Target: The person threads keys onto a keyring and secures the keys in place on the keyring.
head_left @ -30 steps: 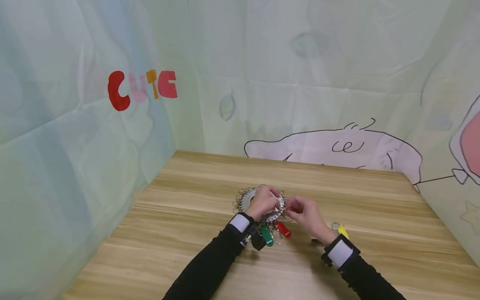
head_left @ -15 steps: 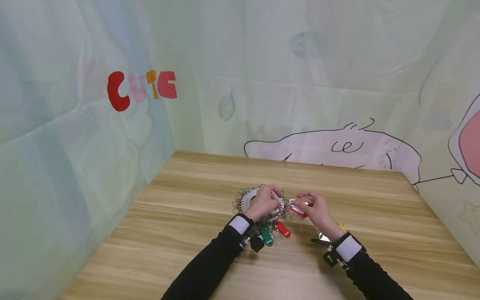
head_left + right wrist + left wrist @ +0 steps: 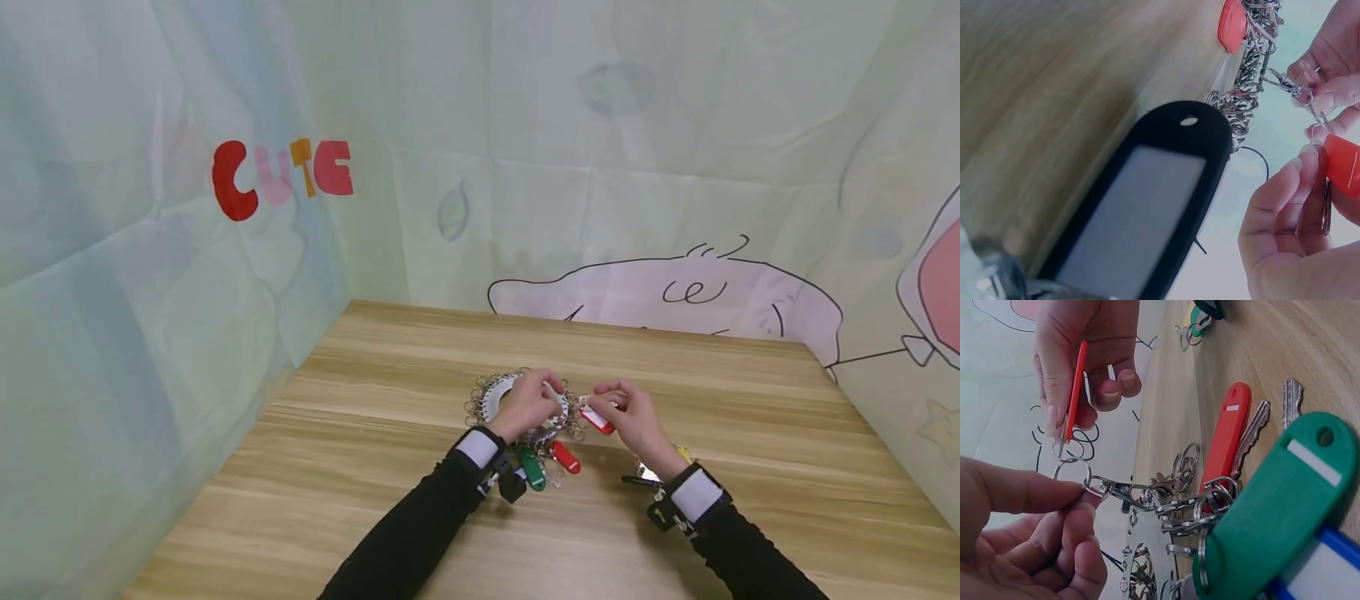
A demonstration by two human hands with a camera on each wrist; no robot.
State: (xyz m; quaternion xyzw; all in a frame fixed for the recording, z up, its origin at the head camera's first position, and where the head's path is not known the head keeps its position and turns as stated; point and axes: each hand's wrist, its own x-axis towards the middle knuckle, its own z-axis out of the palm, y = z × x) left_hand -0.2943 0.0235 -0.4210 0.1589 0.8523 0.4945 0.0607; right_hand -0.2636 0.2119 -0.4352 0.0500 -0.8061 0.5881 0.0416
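Observation:
Key clasps and rings hang thickly around a white disc (image 3: 491, 402) on the table. My left hand (image 3: 527, 406) reaches over it and pinches a split ring (image 3: 1072, 467) that hangs from a metal clasp (image 3: 1110, 487). Just right of the disc, my right hand (image 3: 633, 417) holds a red key tag (image 3: 597, 419) between thumb and fingers. The tag's small ring (image 3: 1060, 449) overlaps the split ring in the left wrist view. A key (image 3: 1327, 209) shows beneath the tag in the right wrist view.
A green key tag (image 3: 532, 469) and another red key tag (image 3: 566, 457) with keys lie at the disc's near side. Under the right wrist are a black key tag (image 3: 1135, 219) and a yellow one (image 3: 683, 454). Printed cloth walls (image 3: 420, 225) border the wooden table (image 3: 360, 483).
My right hand has drawn back a little to the right from the disc's edge, bringing the red key tag into sight. In the last half second both hands stay nearly still.

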